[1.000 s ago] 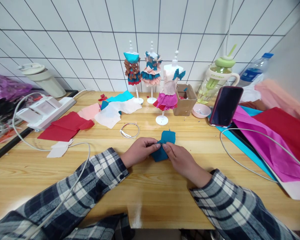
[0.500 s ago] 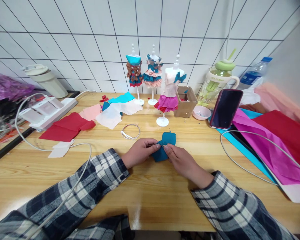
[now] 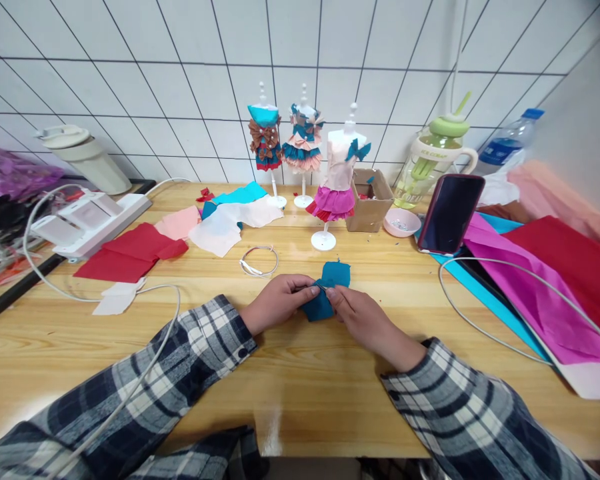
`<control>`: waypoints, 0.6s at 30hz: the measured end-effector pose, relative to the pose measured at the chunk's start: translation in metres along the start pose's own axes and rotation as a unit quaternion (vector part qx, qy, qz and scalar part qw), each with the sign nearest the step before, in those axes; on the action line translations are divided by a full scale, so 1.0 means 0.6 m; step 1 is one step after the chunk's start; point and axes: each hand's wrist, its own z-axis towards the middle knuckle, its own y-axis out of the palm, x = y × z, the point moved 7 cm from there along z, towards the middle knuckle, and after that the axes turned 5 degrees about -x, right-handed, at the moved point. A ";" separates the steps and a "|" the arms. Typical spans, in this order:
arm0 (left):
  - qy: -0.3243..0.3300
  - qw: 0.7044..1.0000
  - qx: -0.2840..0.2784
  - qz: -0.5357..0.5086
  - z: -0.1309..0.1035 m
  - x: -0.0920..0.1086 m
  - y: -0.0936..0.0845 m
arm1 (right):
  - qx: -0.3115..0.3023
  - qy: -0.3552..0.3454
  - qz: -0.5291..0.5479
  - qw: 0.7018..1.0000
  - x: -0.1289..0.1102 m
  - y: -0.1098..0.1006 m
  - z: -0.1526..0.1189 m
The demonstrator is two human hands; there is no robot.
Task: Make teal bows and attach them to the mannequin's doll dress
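Observation:
Gathered at its middle, a small teal piece of crepe paper (image 3: pixel 337 273) spreads out above and below my fingertips. My left hand (image 3: pixel 281 301) pinches its gathered waist from the left, thumb on top. From the right, my right hand (image 3: pixel 367 321) is closed with thumb and forefinger at the same waist. A thin dark strand, probably wire, runs between the two thumbs; its ends are hidden by the fingers. Beyond my left hand lies a coil of thin wire (image 3: pixel 251 268). Straight ahead stands a small dress form (image 3: pixel 339 160) in a pink-and-magenta paper dress with a teal bow.
Two more dressed forms stand behind, near a cardboard box (image 3: pixel 367 215) and a pink dish (image 3: pixel 402 223). Red paper (image 3: pixel 133 250) and a power strip (image 3: pixel 100 223) lie left. At right are a propped phone (image 3: pixel 450 213), coloured sheets (image 3: pixel 525 293) and a looping cable.
The whole view has shifted slightly. Both hands keep their grip on the teal paper, with only a tiny movement of the fingers at its waist.

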 end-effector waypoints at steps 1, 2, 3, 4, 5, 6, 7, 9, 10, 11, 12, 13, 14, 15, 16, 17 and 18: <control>0.002 1.000 0.001 0.001 0.000 0.000 0.000 | -0.001 -0.001 -0.002 1.000 0.000 0.000 0.000; 0.004 1.000 0.002 0.001 0.000 -0.001 0.000 | -0.002 -0.003 -0.003 1.000 -0.001 0.001 0.001; 0.004 1.000 0.002 0.002 0.001 -0.001 0.000 | -0.001 -0.005 -0.004 1.000 -0.001 0.000 0.001; 0.004 1.000 0.002 0.002 0.001 -0.002 0.000 | 0.001 -0.007 -0.003 1.000 -0.002 -0.001 0.001; 0.002 1.000 0.003 0.001 0.001 -0.003 0.000 | 0.008 -0.010 0.000 1.000 -0.002 -0.003 0.001; -0.001 1.000 0.002 -0.002 0.001 -0.004 0.000 | 0.017 -0.011 0.004 1.000 -0.002 -0.006 0.001; -0.005 1.000 0.003 -0.006 0.001 -0.005 -0.001 | 0.029 -0.012 0.011 0.999 -0.002 -0.010 0.000; -0.012 1.000 0.013 -0.008 0.001 -0.006 -0.004 | 0.058 -0.018 0.029 0.998 -0.002 -0.020 -0.003; -0.013 1.000 0.024 -0.003 0.000 -0.005 -0.007 | 0.074 -0.023 0.037 0.996 -0.002 -0.026 -0.005; -0.013 0.999 0.039 0.004 -0.001 -0.004 -0.012 | 0.089 -0.030 0.044 0.995 -0.002 -0.032 -0.007; -0.011 0.998 0.059 0.013 -0.002 -0.002 -0.017 | 0.104 -0.036 0.048 0.993 -0.002 -0.039 -0.008; -0.007 0.997 0.078 0.021 -0.004 0.000 -0.023 | 0.121 -0.039 0.049 0.991 0.000 -0.048 -0.010; -0.003 0.995 0.095 0.030 -0.006 0.002 -0.028 | 0.139 -0.037 0.047 0.988 0.004 -0.059 -0.010; 0.004 0.993 0.112 0.041 -0.009 0.004 -0.033 | 0.158 -0.031 0.041 0.986 0.008 -0.072 -0.010; 0.010 0.990 0.124 0.060 -0.010 0.005 -0.038 | 0.176 -0.025 0.032 0.984 0.013 -0.087 -0.008; 0.017 0.986 0.137 0.091 -0.012 0.007 -0.043 | 0.192 -0.019 0.022 0.981 0.018 -0.105 -0.003; 0.027 0.980 0.149 0.126 -0.014 0.009 -0.048 | 0.205 -0.017 0.011 0.979 0.023 -0.125 0.003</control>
